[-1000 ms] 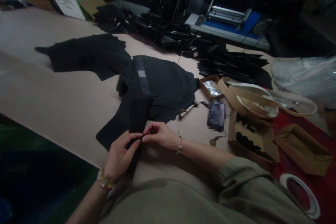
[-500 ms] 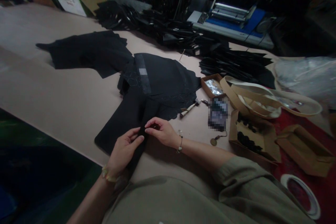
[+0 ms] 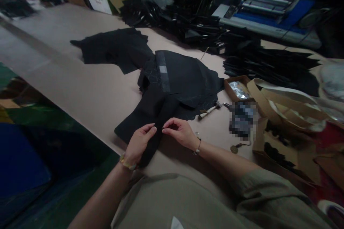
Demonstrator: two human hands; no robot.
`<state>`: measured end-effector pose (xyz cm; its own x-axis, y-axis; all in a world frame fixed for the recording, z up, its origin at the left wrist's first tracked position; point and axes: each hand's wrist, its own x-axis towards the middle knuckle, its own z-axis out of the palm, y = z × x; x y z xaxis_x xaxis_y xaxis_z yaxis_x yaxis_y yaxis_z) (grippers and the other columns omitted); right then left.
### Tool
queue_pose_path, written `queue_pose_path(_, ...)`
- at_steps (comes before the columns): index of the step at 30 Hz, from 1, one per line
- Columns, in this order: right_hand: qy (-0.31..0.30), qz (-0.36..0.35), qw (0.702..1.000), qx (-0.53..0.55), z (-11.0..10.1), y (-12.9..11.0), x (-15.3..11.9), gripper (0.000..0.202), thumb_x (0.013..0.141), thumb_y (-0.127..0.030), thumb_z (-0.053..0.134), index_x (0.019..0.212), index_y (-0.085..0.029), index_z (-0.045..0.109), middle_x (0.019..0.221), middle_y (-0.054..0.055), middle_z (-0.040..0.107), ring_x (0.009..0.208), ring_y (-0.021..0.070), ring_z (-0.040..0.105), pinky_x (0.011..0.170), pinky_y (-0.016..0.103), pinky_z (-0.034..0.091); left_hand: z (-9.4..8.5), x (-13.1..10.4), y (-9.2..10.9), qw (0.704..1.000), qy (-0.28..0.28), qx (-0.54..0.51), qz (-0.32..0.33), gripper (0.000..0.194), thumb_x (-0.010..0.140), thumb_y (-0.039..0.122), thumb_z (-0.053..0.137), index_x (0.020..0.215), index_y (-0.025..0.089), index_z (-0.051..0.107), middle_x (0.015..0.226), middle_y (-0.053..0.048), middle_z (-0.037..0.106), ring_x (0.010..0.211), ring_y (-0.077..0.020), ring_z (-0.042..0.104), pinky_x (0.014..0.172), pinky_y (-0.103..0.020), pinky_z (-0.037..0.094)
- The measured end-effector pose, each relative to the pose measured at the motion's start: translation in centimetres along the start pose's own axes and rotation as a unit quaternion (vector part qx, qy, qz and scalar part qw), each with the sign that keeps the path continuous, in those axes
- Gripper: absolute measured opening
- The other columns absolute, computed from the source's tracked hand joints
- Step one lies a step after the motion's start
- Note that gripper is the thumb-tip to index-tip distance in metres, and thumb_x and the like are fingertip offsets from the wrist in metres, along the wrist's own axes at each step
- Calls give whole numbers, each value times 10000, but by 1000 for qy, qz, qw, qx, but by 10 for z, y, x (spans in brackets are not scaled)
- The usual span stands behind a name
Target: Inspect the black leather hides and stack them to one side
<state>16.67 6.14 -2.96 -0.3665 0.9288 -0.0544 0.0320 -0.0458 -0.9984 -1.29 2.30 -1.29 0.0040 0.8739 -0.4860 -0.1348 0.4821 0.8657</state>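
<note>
A black fabric piece (image 3: 139, 112) lies at the near edge of the table, part of it drawn up between my hands. My left hand (image 3: 139, 143) grips its near part, thumb and index finger pinched on the cloth. Close beside it on the right, my right hand (image 3: 181, 132) has its thumb and index fingertips together against the dark cloth. What they pinch is too small and dark to make out. Just beyond lies a stack of black cut fabric pieces (image 3: 185, 75) with a pale label on top.
More black fabric (image 3: 113, 48) lies farther left on the table (image 3: 88, 89). Right of the stack are a small hammer-like tool (image 3: 209, 111), a box with shiny packets (image 3: 239, 89), rolled tan strips (image 3: 282, 103) and a cardboard box (image 3: 285, 154). A blue machine (image 3: 271, 10) stands behind.
The view has swung left, so everything sits farther right in it. My fingertips have drawn slightly apart. The black fabric piece stays in my left hand.
</note>
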Motion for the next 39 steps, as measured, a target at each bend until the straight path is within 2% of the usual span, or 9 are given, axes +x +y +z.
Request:
queue_pose_path(8, 1, -56, 998, -28, 0, -1, 1, 172, 769, -361, 769, 785, -201, 706, 832, 30, 697, 804, 174, 633, 766, 314, 484, -4, 2, -3, 1000, -3, 23, 8, 491, 713, 535, 748, 1025, 156, 739, 911, -32, 740, 782, -147, 636, 747, -238, 482)
queue_pose_path(12, -3, -71, 996, -44, 0, -1, -1, 120, 778, -316, 766, 809, -208, 724, 840, 34, 708, 801, 177, 646, 765, 317, 490, -3, 1, -4, 998, 7, 57, 26, 466, 747, 532, 722, 1027, 161, 743, 933, -27, 740, 822, -156, 636, 762, -236, 475)
queue_pose_path(22, 2, -88, 992, -85, 1, -7, -2, 128, 806, -338, 749, 801, -211, 733, 804, 37, 708, 753, 176, 650, 725, 319, 493, -2, 1, -4, 995, -3, 87, 55, 419, 802, 513, 673, 1007, 157, 754, 976, -46, 737, 915, -188, 628, 848, -273, 458)
queue_pose_path(35, -7, -109, 987, -115, 1, -9, -2, 64, 793, -255, 761, 801, -198, 734, 782, 16, 720, 718, 140, 660, 674, 250, 501, -2, 3, -7, 993, -2, 99, 61, 404, 793, 517, 679, 966, 161, 758, 923, -26, 730, 867, -165, 611, 829, -253, 439)
queue_pose_path(39, 19, -93, 988, -121, 1, -8, -3, 86, 779, -273, 773, 810, -200, 739, 787, 19, 736, 723, 151, 676, 694, 262, 523, -2, 3, -5, 991, 6, 113, 68, 417, 795, 521, 674, 980, 157, 758, 926, -34, 734, 879, -176, 620, 829, -262, 447)
